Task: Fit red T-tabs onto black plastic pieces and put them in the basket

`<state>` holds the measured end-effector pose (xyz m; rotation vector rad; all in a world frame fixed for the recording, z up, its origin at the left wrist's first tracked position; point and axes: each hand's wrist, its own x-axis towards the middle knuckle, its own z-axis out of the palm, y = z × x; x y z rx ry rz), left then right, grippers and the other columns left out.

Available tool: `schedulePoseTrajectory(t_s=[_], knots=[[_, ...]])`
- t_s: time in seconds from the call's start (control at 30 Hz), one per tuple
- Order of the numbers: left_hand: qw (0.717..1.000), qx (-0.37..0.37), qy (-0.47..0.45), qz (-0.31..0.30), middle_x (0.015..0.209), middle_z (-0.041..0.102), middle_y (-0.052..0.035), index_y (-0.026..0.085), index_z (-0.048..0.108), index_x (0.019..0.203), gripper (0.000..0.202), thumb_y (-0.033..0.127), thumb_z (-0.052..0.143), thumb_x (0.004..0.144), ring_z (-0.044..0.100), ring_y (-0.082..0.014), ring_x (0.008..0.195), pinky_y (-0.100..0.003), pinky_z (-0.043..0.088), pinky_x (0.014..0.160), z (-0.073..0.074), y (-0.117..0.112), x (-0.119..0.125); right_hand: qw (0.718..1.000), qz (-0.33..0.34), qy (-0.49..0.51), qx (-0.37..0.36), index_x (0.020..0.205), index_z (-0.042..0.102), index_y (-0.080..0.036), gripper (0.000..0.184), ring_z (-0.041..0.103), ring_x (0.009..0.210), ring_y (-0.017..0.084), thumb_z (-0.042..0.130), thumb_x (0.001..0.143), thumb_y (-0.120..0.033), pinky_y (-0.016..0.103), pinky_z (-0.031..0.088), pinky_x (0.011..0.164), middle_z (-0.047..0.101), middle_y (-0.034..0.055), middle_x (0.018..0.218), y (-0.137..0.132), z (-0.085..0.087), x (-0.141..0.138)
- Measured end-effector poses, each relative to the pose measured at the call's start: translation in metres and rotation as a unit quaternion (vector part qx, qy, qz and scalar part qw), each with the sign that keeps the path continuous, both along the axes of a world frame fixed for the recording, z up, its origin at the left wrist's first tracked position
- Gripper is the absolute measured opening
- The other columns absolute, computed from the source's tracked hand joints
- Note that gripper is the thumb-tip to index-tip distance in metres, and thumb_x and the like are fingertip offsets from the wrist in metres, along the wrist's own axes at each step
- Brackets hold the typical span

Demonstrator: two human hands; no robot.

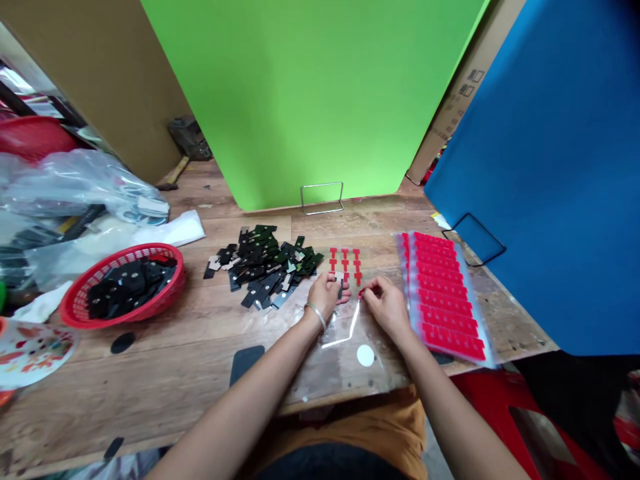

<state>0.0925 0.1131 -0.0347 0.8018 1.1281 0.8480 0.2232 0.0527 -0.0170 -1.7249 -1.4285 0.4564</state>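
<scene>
My left hand (pixel 326 295) is closed on a small flat black piece (pixel 341 288) with a pale end, its fingertips over the lower edge of a clear sheet. Rows of red T-shaped stickers (pixel 345 253) lie on that sheet, just beyond the fingers. Close on the right, my right hand (pixel 389 305) pinches a small red T-shaped sticker (pixel 361 293) between thumb and forefinger. To the left of my left hand spreads a loose pile of flat black pieces (pixel 267 263), some showing pale metal sides.
Stacked sheets of red stickers (pixel 445 293) lie right of my right hand. A red basket (pixel 173 287) of black parts stands at left, near plastic bags (pixel 85 187). Behind are a green board (pixel 320 100) and a blue board (pixel 550 187), with wire stands (pixel 323 212) at their bases.
</scene>
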Motion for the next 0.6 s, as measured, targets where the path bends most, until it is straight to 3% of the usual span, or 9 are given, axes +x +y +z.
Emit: schedulePoseTrajectory(t_s=[0.13, 0.27, 0.43, 0.6], knots=[[1.0, -0.016, -0.013, 0.001, 0.063, 0.063, -0.0026, 0.015, 0.043, 0.081, 0.015, 0.011, 0.057, 0.075, 0.061, -0.0114, 0.049, -0.025, 0.053, 0.051, 0.006, 0.001, 0.0, 0.991, -0.037, 0.125, -0.007, 0.074, 0.055, -0.019, 0.005, 0.054, 0.061, 0.014, 0.053, 0.071, -0.023, 0.024, 0.04, 0.058, 0.059, -0.0007, 0.069, -0.009, 0.007, -0.003], [0.998, -0.027, -0.046, -0.012, 0.069, 0.064, -0.0058, 0.012, 0.05, 0.081, 0.016, 0.005, 0.06, 0.071, 0.063, -0.0118, 0.054, -0.024, 0.053, 0.056, 0.023, -0.004, -0.009, 0.969, -0.043, 0.244, 0.0, 0.073, 0.054, -0.019, 0.013, 0.053, 0.058, 0.012, 0.063, 0.066, -0.025, 0.022, 0.04, 0.055, 0.059, -0.0014, 0.068, -0.014, 0.018, -0.013], [0.994, -0.04, -0.098, -0.025, 0.083, 0.066, -0.0098, 0.01, 0.054, 0.091, 0.028, -0.001, 0.061, 0.066, 0.065, -0.0132, 0.064, -0.024, 0.054, 0.064, 0.045, -0.035, -0.037, 0.935, 0.003, 0.355, -0.012, 0.071, 0.051, -0.018, 0.015, 0.053, 0.058, 0.009, 0.065, 0.065, -0.022, 0.019, 0.041, 0.054, 0.054, -0.004, 0.063, -0.02, 0.028, -0.039], [0.992, -0.068, -0.103, -0.023, 0.077, 0.066, -0.0069, 0.01, 0.053, 0.097, 0.036, 0.001, 0.064, 0.064, 0.064, -0.012, 0.061, -0.022, 0.052, 0.062, 0.049, -0.065, -0.065, 0.925, 0.056, 0.373, -0.038, 0.074, 0.049, -0.019, 0.016, 0.055, 0.056, 0.01, 0.064, 0.068, -0.022, 0.022, 0.045, 0.052, 0.057, -0.0025, 0.068, -0.029, 0.023, -0.069]])
